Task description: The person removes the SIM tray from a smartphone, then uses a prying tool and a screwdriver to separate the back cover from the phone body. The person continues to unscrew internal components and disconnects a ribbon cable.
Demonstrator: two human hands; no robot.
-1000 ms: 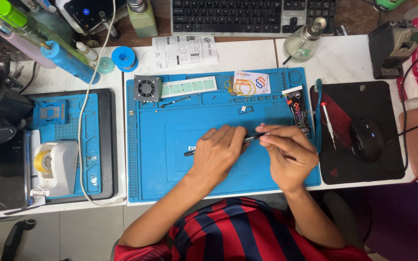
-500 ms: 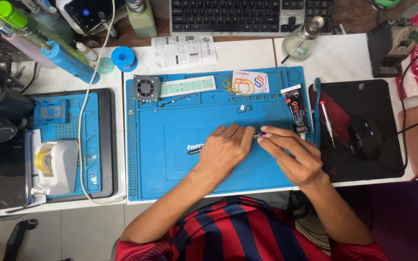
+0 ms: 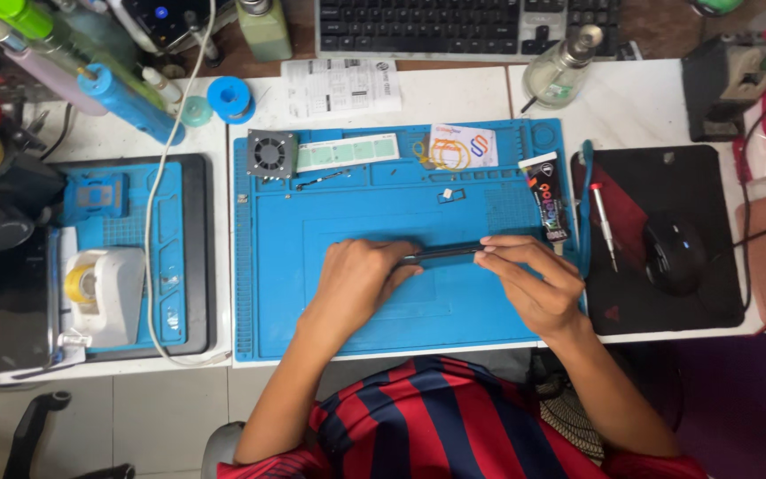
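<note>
Both my hands hold a thin dark phone [image 3: 441,254] edge-on over the middle of the blue work mat [image 3: 312,266]. My left hand [image 3: 361,279] grips its left end, with the fingers curled over it. My right hand [image 3: 534,282] pinches its right end between thumb and fingertips. The phone lies level, a little above the mat; most of its face is hidden from this angle.
On the mat's far edge sit a small fan [image 3: 271,153], a green strip [image 3: 347,152], a card [image 3: 460,145] and a glue tube [image 3: 547,196]. A screwdriver [image 3: 603,227] and mouse [image 3: 674,254] rest on the black pad at right. A tape dispenser [image 3: 99,297] stands left.
Both hands have shifted slightly right and farther from me, and the phone has turned from a tilt to level. My right hand now grips it nearer its end.
</note>
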